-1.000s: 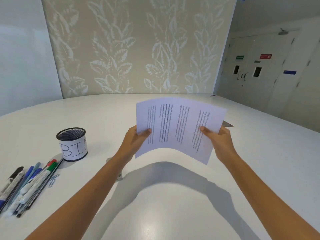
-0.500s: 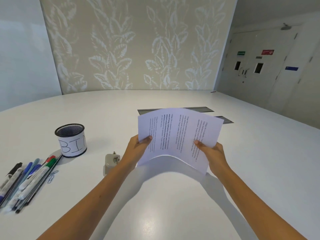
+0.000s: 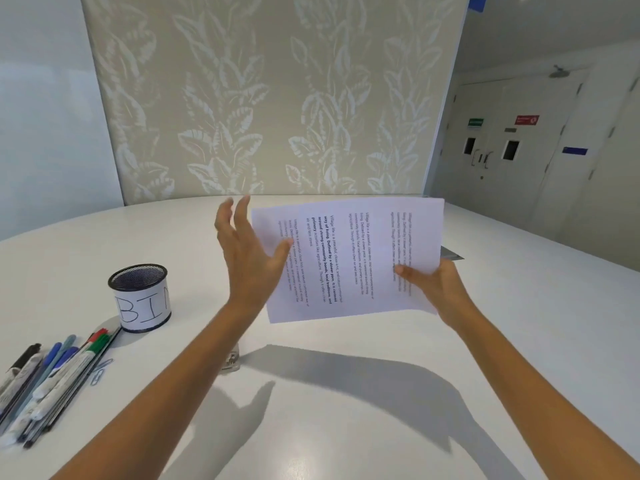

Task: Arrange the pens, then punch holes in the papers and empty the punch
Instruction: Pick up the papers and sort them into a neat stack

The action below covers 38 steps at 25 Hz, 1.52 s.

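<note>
1. Holding up a small stack of white printed paper sheets (image 3: 349, 258) above the white round table (image 3: 346, 427), the text turned sideways, the sheets fanned a little at the top edge.
2. Gripping the sheets at their lower right corner with the right hand (image 3: 440, 289): thumb on the front, the other fingers hidden behind the paper.
3. Spreading the left hand (image 3: 249, 258) wide at the left edge of the sheets, fingers pointing up and apart, only the thumb tip touching the front of the paper, nothing clasped in it.
4. Standing on the left part of the table: a black mesh cup (image 3: 140, 296) with a white paper band, "BIN" handwritten on the band in black. Not possible to tell what is inside; only the dark mesh wall showing through the mouth.
5. Lying near the cup, at the left edge of the table: a row of pens and markers (image 3: 52, 382), side by side, with black, blue, red and green caps; a metal paper clip (image 3: 100, 370) just beside them.
6. Peeking out from under the left forearm: a small grey metal hole punch (image 3: 231, 362), mostly covered.
7. Reading on the sheets: "Village life is a peaceful" and, in bold, "way of living. Defined by a slower pace"; the remaining lines too small to read.
8. Showing on the far door: a green sign (image 3: 475, 122) and a red sign (image 3: 527, 119), writing unreadable.
</note>
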Motion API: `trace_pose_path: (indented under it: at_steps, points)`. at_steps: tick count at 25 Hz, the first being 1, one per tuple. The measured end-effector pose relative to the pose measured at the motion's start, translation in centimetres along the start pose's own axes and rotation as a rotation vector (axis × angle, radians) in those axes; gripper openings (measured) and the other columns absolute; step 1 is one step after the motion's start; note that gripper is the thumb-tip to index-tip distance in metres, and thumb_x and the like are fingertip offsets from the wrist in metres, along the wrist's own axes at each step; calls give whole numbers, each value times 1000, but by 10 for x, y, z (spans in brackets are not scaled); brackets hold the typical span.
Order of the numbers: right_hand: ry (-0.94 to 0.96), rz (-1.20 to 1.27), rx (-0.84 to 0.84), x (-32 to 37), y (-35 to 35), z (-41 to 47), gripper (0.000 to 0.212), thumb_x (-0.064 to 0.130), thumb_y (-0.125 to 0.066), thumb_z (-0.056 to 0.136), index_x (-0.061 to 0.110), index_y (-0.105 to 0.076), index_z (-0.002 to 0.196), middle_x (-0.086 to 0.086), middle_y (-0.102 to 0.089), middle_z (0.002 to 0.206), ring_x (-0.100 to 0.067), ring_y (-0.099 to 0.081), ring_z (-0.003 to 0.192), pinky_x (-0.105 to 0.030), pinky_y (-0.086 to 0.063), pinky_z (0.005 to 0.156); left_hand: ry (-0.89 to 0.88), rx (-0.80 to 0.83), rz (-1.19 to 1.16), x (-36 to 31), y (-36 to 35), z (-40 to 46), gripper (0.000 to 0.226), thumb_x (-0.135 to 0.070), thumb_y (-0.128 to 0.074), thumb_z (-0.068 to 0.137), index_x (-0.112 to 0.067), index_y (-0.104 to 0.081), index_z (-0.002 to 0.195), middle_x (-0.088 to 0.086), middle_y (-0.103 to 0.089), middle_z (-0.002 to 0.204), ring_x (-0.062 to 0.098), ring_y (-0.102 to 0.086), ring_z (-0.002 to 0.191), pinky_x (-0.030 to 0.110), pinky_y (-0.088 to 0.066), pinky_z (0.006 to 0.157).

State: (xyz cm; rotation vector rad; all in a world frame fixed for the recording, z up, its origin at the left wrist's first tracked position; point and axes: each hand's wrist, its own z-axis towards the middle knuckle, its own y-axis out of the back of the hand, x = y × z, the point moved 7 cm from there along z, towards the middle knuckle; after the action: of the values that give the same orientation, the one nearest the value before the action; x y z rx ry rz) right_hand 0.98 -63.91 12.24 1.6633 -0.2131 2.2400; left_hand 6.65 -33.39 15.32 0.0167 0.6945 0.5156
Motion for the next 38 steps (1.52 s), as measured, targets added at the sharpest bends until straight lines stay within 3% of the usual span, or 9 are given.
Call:
trace_pose_path:
  at_steps: [5, 9, 13, 18, 21, 24, 27, 34, 38]
  points:
    - [98, -255, 142, 56, -5, 16, 26, 11, -76, 76, -1, -68, 98, -12, -71, 95, -21, -68, 76, -32, -56, 74, -328, 355, 286, -48, -11, 40, 83, -48, -71, 73, -17, -36, 141, 11, -30, 150, 31, -28, 139, 52, -26, 109]
    - [183, -418, 239, 87, -13, 18, 25, 19, -76, 77, 1, -70, 94, -16, -72, 91, -25, -66, 74, -39, -53, 70, -149, 638, 82, -46, -20, 40, 26, -33, -65, 87, -21, -64, 110, 1, -66, 110, 19, -62, 93, 32, -46, 75]
    - [312, -591, 165, 101, 1, 28, 31, 31, -74, 79, 3, -71, 91, -24, -70, 95, -35, -67, 78, -38, -51, 72, -90, 560, 129, -39, -23, 28, 22, -29, -57, 91, -9, -66, 89, 8, -67, 78, 31, -60, 73, 31, -37, 59]
    - [180, -75, -12, 86, 35, 27, 37, 20, -72, 81, 11, -63, 116, -7, -73, 92, -16, -71, 80, -30, -55, 78, 260, 496, -276, -18, -17, 17, 19, -30, -62, 89, -13, -68, 94, 6, -73, 88, 26, -69, 78, 36, -52, 72]
    - [19, 110, 58, 53, 14, 25, 58, 30, -71, 75, 15, -51, 127, 8, -75, 81, -8, -70, 67, -30, -52, 75, 492, 427, -516, -7, -15, 3, 8, -19, -63, 89, -17, -69, 95, 2, -74, 89, 15, -70, 72, 32, -57, 68]
    - [-141, 229, 165, 20, -21, 15, 42, 24, -62, 87, 9, -52, 125, 8, -73, 78, -7, -66, 58, -26, -56, 59, 622, 431, -569, 1, -20, -16, 16, -13, -59, 91, -8, -67, 104, 9, -73, 93, 17, -70, 72, 25, -56, 58]
    - [-179, 166, 197, -2, -42, 8, 30, 15, -61, 90, 4, -59, 118, -8, -72, 103, -15, -71, 74, -32, -59, 66, 729, 426, -498, 15, -22, -35, 18, -10, -56, 92, -5, -66, 106, 13, -72, 98, 24, -69, 78, 28, -56, 59]
    - [-201, 113, 119, -35, -63, 1, 14, -1, -55, 91, 5, -65, 99, -2, -72, 93, -12, -72, 76, -24, -58, 68, 880, 428, -350, 65, 4, -57, 16, -22, -48, 94, -12, -60, 97, 7, -69, 103, 22, -64, 88, 32, -49, 77]
    - [-294, -79, 130, -63, -74, -11, 10, 10, -58, 92, 8, -64, 100, -3, -71, 91, -18, -69, 77, -23, -54, 57, 815, 441, 1, 114, 34, -63, 32, -24, -54, 89, -13, -54, 120, 8, -57, 121, 23, -55, 102, 40, -49, 88]
